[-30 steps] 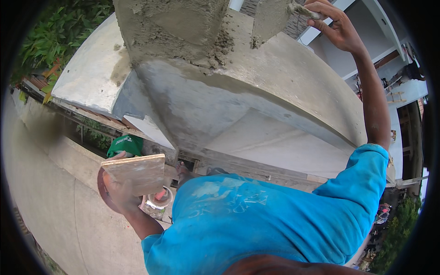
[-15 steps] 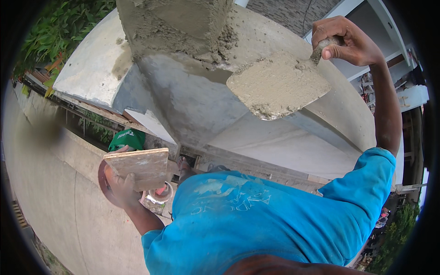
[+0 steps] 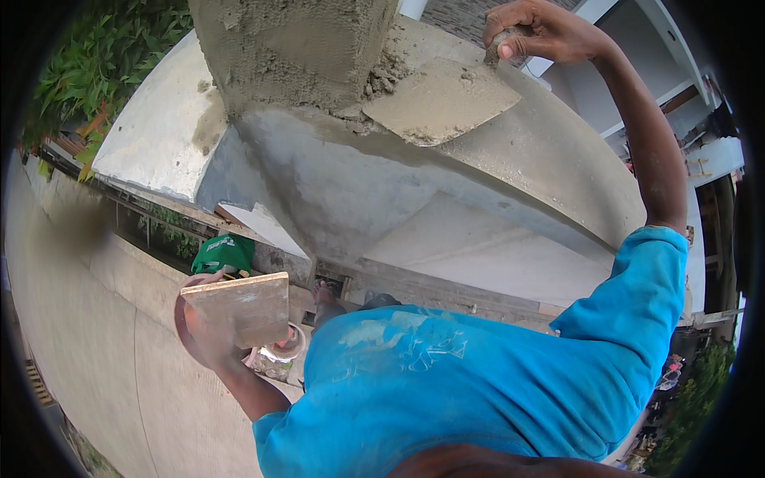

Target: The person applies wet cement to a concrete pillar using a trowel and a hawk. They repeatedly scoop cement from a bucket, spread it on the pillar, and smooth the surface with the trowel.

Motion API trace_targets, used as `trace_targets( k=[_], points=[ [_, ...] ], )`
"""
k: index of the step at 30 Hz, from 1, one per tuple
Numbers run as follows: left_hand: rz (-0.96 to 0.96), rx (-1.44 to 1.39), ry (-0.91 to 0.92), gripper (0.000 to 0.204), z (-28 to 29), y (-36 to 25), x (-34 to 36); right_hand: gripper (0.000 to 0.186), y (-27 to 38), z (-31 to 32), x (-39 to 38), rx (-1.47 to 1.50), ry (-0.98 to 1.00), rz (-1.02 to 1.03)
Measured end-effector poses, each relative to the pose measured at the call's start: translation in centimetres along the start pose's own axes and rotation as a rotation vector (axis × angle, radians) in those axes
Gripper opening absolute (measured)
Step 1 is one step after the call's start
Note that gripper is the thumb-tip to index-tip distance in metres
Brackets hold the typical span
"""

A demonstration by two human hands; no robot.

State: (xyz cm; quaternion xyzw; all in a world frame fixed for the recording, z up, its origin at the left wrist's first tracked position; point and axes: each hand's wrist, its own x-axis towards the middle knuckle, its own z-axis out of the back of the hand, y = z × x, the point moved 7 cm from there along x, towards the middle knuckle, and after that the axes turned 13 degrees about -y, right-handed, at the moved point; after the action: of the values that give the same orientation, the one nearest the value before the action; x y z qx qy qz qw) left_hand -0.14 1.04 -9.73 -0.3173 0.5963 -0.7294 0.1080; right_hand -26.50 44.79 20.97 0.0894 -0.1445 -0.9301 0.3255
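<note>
My right hand is closed around the mortar-caked handle of a trowel at the upper right. The trowel's broad blade carries a grey film of mortar; its left edge meets crumbly mortar at the foot of a wet-plastered column. In my left hand, lower left, is a flat square wooden board, held by its edge and underside. Part of that hand is blurred and behind the board. The column rises from a smooth concrete ledge.
Below the ledge are a recessed grey face and my feet. Beside the board lie a green bag, a reddish basin and a small pail. Leafy plants grow at the upper left, and a concrete pavement stretches along the left.
My right hand has moved the trowel left and up, to the column's foot. Less mortar shows on the blade. The board in my left hand has tilted and shifted slightly.
</note>
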Motion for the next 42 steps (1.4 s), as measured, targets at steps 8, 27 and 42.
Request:
trace_targets(
  k=[8, 27, 42],
  points=[
    [-0.063, 0.032, 0.062, 0.071, 1.4, 0.6, 0.1, 0.036, 0.7, 0.3, 5.0, 0.071, 0.124, 0.192],
    [-0.068, -0.138, 0.456, 0.066, -5.3, -0.6, 2.9, 0.033, 1.3, 3.4, -0.4, -0.220, -0.284, 0.371],
    [-0.381, -0.280, 1.464, 0.027, -24.5, -4.5, -5.8, 0.029, 15.4, -1.6, -33.9, -0.679, -0.643, -0.601]
  ],
)
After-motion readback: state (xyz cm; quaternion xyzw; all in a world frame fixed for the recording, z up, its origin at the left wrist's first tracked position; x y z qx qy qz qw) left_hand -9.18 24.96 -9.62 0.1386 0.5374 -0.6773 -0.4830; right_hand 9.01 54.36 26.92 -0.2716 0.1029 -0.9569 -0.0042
